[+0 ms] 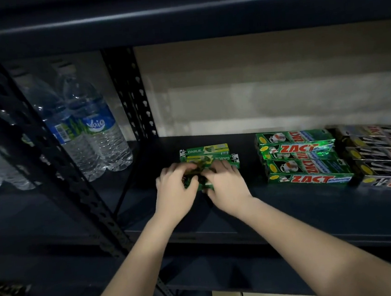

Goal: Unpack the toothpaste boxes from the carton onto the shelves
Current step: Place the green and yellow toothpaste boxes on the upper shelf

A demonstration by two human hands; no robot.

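Both hands covered most of the near green Darlie toothpaste boxes (198, 178), so their count & layout couldn't be read; motion blur smeared the print there. Left hand (173, 193) had fingers curled over the left end of those boxes; right hand (227, 187) had fingers curled over the right end, thumb side hidden. Two more Darlie boxes (204, 153) lay flat just behind, touching the gripped ones, on the dark shelf (291, 212). To the right, apart from them, a stack of green Zact boxes (303, 159) lay flat; beside that, black Zact boxes (381, 153) were cut off by the frame edge. In the left bay stood water bottles (92, 126), partly hidden behind the perforated upright (46, 148). Carton wasn't clearly made out.
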